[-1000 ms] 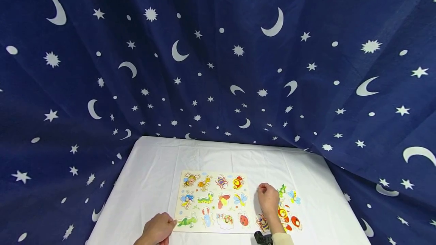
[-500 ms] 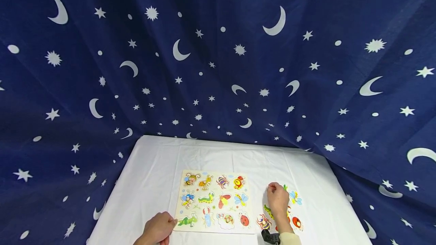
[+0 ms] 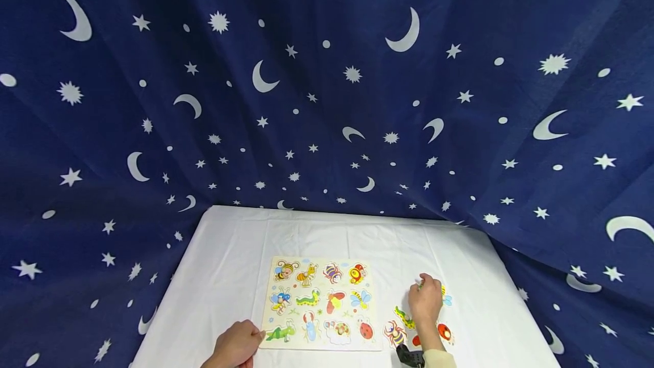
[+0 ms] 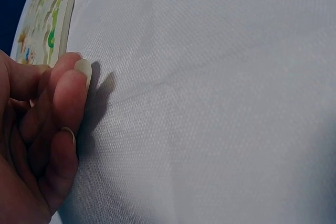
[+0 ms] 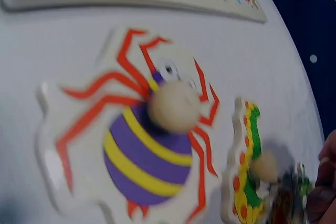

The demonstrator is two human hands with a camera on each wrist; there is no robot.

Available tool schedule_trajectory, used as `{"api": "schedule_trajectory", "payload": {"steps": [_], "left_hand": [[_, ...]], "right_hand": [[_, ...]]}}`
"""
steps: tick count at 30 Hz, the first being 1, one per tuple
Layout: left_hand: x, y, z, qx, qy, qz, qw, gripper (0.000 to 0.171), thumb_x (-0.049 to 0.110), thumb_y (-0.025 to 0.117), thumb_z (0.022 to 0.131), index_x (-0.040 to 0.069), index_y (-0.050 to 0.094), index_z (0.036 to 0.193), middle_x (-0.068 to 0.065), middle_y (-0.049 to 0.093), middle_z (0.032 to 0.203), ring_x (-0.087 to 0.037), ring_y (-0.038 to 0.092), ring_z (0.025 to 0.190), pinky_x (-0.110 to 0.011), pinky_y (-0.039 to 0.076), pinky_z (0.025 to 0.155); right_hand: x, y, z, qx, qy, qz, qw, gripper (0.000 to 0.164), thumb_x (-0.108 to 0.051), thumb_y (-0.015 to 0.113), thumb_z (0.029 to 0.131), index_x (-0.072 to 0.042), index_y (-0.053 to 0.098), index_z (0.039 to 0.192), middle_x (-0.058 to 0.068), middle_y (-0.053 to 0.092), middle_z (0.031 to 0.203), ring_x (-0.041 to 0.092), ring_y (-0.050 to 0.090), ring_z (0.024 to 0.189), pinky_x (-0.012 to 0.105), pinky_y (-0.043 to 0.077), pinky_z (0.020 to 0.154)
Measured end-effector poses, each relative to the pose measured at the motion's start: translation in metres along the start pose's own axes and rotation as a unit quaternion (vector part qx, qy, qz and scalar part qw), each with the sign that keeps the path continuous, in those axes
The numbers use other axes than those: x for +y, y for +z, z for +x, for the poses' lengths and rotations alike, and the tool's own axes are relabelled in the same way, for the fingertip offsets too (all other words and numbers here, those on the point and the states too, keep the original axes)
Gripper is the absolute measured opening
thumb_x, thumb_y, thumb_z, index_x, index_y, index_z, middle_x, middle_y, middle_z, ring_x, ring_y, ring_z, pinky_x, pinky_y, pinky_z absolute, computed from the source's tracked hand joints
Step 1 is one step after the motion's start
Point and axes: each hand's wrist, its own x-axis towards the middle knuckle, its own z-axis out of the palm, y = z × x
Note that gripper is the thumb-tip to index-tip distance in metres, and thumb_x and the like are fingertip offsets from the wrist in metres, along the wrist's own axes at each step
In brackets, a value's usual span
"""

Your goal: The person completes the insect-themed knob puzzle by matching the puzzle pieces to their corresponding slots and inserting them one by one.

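Observation:
My left hand pinches the lower left corner of a wooden insect puzzle board, its fingers curled at the edge. My right hand is over the loose pieces right of the board, its fingertips right at a green insect piece. I cannot tell whether they grip it. Below that hand lie a caterpillar piece and a striped spider piece. In the right wrist view the spider piece and caterpillar piece each show a round wooden knob.
A blue-winged striped insect piece lies partly behind the right hand. Close to the right forearm is a red round-bodied piece. White cloth covers the table, with a dark blue star-and-moon curtain behind and at both sides.
My right hand has moved rightward from beside the board to the green insect piece, uncovering the caterpillar piece and partly hiding the blue-winged one. My left hand stays at the board's corner.

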Motion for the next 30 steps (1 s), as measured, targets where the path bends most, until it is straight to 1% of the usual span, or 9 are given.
{"api": "schedule_trajectory", "payload": {"steps": [2,4,7,14,20,24,27,30], "left_hand": [[-0.001,0.0,0.001,0.0,0.002,0.003,1.0,0.026,0.033,0.06,0.093,0.011,0.063,0.078,0.005,0.054,0.041,-0.005,0.052,0.034,-0.019,0.034,0.038],[-0.002,0.0,0.001,-0.002,0.005,0.004,1.0,0.027,0.033,0.06,0.093,0.011,0.063,0.078,0.005,0.054,0.041,-0.005,0.052,0.034,-0.019,0.035,0.038],[-0.002,0.0,0.001,-0.003,0.008,0.004,1.0,0.027,0.033,0.059,0.093,0.011,0.063,0.078,0.005,0.054,0.04,-0.005,0.052,0.034,-0.02,0.035,0.038],[0.0,0.001,0.001,-0.004,0.0,0.003,1.0,0.028,0.034,0.06,0.093,0.007,0.066,0.084,0.004,0.055,0.041,-0.006,0.053,0.034,-0.018,0.034,0.037],[0.0,0.001,0.001,-0.005,0.001,0.002,1.0,0.028,0.034,0.06,0.093,0.008,0.065,0.084,0.004,0.055,0.041,-0.005,0.053,0.034,-0.018,0.035,0.037],[0.002,0.0,0.0,-0.007,-0.011,-0.002,0.9999,0.027,0.032,0.06,0.093,0.008,0.064,0.083,0.004,0.056,0.041,-0.006,0.053,0.035,-0.018,0.035,0.037],[0.004,-0.001,-0.002,-0.01,-0.017,-0.008,0.9998,0.027,0.032,0.06,0.093,0.007,0.064,0.085,0.003,0.056,0.042,-0.006,0.054,0.036,-0.017,0.035,0.037],[0.004,-0.001,-0.002,-0.005,-0.014,-0.009,0.9998,0.027,0.032,0.06,0.093,0.006,0.064,0.086,0.003,0.056,0.042,-0.006,0.054,0.035,-0.017,0.035,0.036]], "right_hand": [[0.003,-0.003,0.001,-0.019,0.018,-0.006,1.0,0.034,-0.001,0.056,0.082,0.011,0.059,0.114,0.031,0.054,0.106,0.048,0.054,0.101,0.057,0.041,0.084],[0.007,-0.005,0.002,-0.037,0.032,-0.015,0.999,0.036,-0.003,0.055,0.083,0.011,0.057,0.117,0.033,0.05,0.111,0.05,0.051,0.104,0.059,0.041,0.085],[0.011,-0.008,0.003,-0.059,0.04,-0.027,0.997,0.038,-0.004,0.054,0.083,0.011,0.056,0.118,0.034,0.048,0.111,0.052,0.049,0.104,0.06,0.04,0.084],[0.013,-0.015,0.008,-0.081,0.029,-0.05,0.995,0.035,-0.004,0.052,0.081,0.012,0.058,0.113,0.037,0.056,0.101,0.052,0.055,0.095,0.059,0.043,0.08],[0.018,-0.015,0.012,-0.091,0.02,-0.059,0.994,0.03,-0.006,0.05,0.087,0.01,0.06,0.11,0.033,0.063,0.098,0.05,0.059,0.091,0.059,0.045,0.08],[0.02,-0.016,0.015,-0.102,0.007,-0.065,0.993,0.024,-0.009,0.053,0.09,0.009,0.061,0.105,0.031,0.065,0.093,0.045,0.062,0.082,0.057,0.047,0.075],[0.021,-0.017,0.017,-0.104,-0.001,-0.076,0.992,0.019,-0.01,0.057,0.09,0.007,0.061,0.098,0.027,0.066,0.088,0.04,0.062,0.075,0.055,0.047,0.071],[0.017,-0.017,0.019,-0.096,-0.015,-0.08,0.992,0.014,-0.008,0.059,0.089,0.005,0.061,0.094,0.026,0.066,0.085,0.039,0.062,0.075,0.055,0.047,0.069]]}}
